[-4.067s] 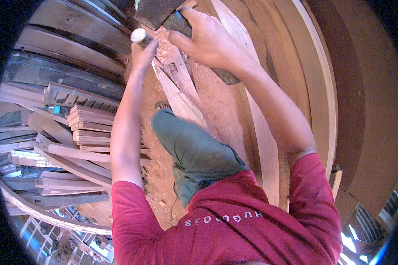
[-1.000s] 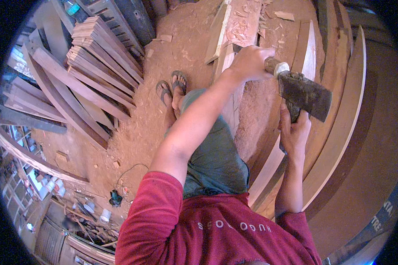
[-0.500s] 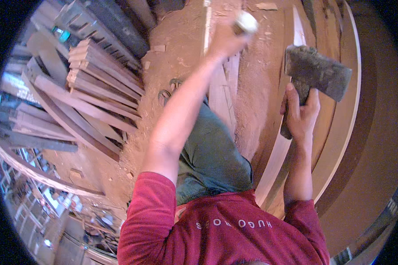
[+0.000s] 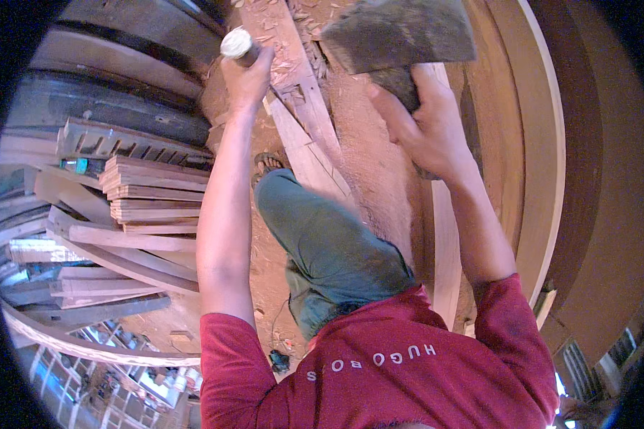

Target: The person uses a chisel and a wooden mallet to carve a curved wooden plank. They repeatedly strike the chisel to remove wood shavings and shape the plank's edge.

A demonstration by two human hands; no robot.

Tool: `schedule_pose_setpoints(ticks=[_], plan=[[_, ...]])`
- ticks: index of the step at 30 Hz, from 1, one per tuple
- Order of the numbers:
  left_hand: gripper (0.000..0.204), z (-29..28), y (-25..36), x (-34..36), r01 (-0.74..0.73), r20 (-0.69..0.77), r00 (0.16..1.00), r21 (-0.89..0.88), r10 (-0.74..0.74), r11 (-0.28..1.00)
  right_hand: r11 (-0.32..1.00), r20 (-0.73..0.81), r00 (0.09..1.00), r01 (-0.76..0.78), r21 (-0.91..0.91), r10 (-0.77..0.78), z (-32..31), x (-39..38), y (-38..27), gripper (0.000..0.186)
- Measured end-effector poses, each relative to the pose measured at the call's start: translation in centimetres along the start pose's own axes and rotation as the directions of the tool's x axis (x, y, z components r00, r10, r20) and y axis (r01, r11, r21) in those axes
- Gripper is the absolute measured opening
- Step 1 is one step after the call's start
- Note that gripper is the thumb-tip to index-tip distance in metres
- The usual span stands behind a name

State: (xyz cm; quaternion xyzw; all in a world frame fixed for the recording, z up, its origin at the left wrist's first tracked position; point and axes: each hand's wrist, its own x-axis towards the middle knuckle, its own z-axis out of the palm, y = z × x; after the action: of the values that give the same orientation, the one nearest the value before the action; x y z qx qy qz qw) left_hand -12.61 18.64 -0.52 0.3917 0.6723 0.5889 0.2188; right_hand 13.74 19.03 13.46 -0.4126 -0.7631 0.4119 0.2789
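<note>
you stand on a reddish sawdust floor (image 4: 261,236). on it: a pale plank (image 4: 300,129) running far to near at centre, chips scattered at its far end; a stack of cut boards (image 4: 154,196) to the left; long curved planks (image 4: 544,164) along the right.

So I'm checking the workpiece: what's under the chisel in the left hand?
The chisel in the left hand stands over a long plank strewn with wood chips. Its blade tip is hidden behind the hand.
</note>
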Motion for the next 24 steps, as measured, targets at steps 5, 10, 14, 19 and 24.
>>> schedule_pose_setpoints(ticks=[5, 10, 14, 19, 24], plan=[[0.017, 0.9, 0.3, -0.3, -0.05, 0.073, 0.996, 0.016, 0.049, 0.999, 0.981, 0.031, 0.988, 0.151, -0.125, -0.148, -0.6, 1.8, -1.2, 0.032], [0.014, 1.7, 1.0, -1.0, -0.159, 0.056, 0.986, 0.062, 0.156, 0.985, 0.949, 0.117, 0.942, 0.315, 0.022, -0.316, -2.0, 5.7, -4.9, 0.033], [0.013, 2.3, 0.7, -1.1, -0.145, 0.091, 0.986, 0.037, 0.141, 0.989, 0.927, 0.087, 0.925, 0.36, 0.109, -0.37, -1.8, 7.7, -5.8, 0.039], [0.021, 2.2, -0.1, -1.2, -0.191, 0.084, 0.979, 0.101, 0.183, 0.976, 0.905, 0.305, 0.923, 0.321, -0.28, -0.233, 0.2, 6.9, -3.3, 0.042], [0.051, 2.1, -1.6, -1.5, -0.01, 0.075, 0.997, 0.171, -0.002, 0.985, 0.913, 0.292, 0.939, 0.269, -0.306, -0.178, -0.4, 6.6, -3.5, 0.038]])
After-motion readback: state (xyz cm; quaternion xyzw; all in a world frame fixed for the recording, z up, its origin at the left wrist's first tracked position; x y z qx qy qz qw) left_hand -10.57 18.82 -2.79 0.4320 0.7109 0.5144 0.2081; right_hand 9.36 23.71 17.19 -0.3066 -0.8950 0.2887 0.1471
